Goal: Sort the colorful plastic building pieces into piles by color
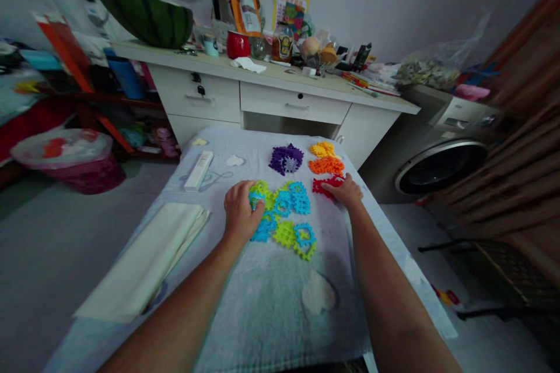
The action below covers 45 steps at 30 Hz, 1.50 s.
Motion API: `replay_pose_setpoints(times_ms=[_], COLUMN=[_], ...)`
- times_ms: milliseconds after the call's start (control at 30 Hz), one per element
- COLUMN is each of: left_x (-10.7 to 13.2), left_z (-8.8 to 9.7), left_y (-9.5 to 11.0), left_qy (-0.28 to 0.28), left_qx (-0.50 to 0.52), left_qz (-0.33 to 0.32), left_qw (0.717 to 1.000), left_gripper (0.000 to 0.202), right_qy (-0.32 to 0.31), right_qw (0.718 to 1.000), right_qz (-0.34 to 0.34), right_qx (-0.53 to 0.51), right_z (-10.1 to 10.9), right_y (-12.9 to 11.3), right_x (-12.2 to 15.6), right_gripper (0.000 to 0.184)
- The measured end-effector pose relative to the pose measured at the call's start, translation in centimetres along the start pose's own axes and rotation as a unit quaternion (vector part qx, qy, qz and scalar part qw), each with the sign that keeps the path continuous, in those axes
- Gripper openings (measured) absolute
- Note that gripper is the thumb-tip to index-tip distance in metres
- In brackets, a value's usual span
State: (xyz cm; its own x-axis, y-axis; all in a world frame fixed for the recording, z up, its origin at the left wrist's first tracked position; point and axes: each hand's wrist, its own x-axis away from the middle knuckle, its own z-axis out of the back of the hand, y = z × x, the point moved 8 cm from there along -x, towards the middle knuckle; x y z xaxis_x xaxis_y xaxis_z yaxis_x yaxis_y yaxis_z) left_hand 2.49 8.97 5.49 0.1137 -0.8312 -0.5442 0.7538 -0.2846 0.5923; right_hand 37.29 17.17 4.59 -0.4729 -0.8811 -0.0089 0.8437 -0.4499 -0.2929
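On the table [262, 297] at left, we note a cloth [144, 262] and a box [199, 171]; at far right, purple pieces [286, 158], orange pieces [326, 165] and yellow pieces [322, 149]. Our left hand [240, 210] arches over the left end of the blue and green pieces [284, 233], mid-table; our right hand [349, 191] partly covers the red pieces [321, 185] at right, thumb extended. Palms are hidden; we cannot tell whether either pinches anything.

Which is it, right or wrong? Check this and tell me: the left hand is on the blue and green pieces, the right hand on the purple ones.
Wrong on one colour: the head view shows the right hand on the red pieces. The left hand is on the blue and green pieces.
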Motion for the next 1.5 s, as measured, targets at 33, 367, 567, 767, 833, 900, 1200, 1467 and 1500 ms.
replay_pose_setpoints(times_ms=[33,367,567,767,833,900,1200,1467,1500], left_x=[0.0,0.2,0.2,0.2,0.1,0.0,-0.2,0.3,0.3], left_z=[-0.3,-1.6,-1.8,-1.8,-1.6,-1.4,0.4,-1.2,-1.3], left_y=[0.0,-0.4,-0.2,-0.4,-0.6,-1.0,-1.1,0.6,0.4], left_qy=[-0.008,-0.061,-0.082,-0.077,-0.064,-0.052,0.023,-0.08,-0.085], left_qx=[-0.005,-0.04,-0.037,-0.036,-0.031,-0.03,0.029,-0.057,-0.075], left_qz=[-0.003,0.011,0.008,0.006,0.018,0.036,0.048,-0.014,-0.009], left_qw=[1.0,0.997,0.996,0.996,0.997,0.998,0.998,0.995,0.994], left_gripper=[0.041,0.036,0.033,0.033,0.032,0.032,0.034,0.034,0.033], right_qy=[-0.015,0.074,0.082,0.057,0.047,0.031,-0.034,-0.067,-0.067], right_qw=[1.0,0.969,0.959,0.953,0.939,0.918,0.807,0.843,0.852], right_qz=[0.001,0.214,0.253,0.245,0.257,0.291,0.464,0.464,0.459], right_qx=[0.001,-0.101,-0.093,-0.168,-0.222,-0.268,-0.363,-0.263,-0.241], right_z=[-0.4,-0.7,-0.6,0.0,0.4,0.6,1.0,-1.0,-1.2], right_y=[-0.1,-3.4,-4.3,-4.9,-6.0,-7.8,-13.9,-13.7,-13.5], right_x=[0.0,1.9,2.3,2.8,3.7,5.3,12.5,12.0,11.8], right_gripper=[0.108,0.059,0.046,0.044,0.044,0.044,0.018,0.018,0.019])
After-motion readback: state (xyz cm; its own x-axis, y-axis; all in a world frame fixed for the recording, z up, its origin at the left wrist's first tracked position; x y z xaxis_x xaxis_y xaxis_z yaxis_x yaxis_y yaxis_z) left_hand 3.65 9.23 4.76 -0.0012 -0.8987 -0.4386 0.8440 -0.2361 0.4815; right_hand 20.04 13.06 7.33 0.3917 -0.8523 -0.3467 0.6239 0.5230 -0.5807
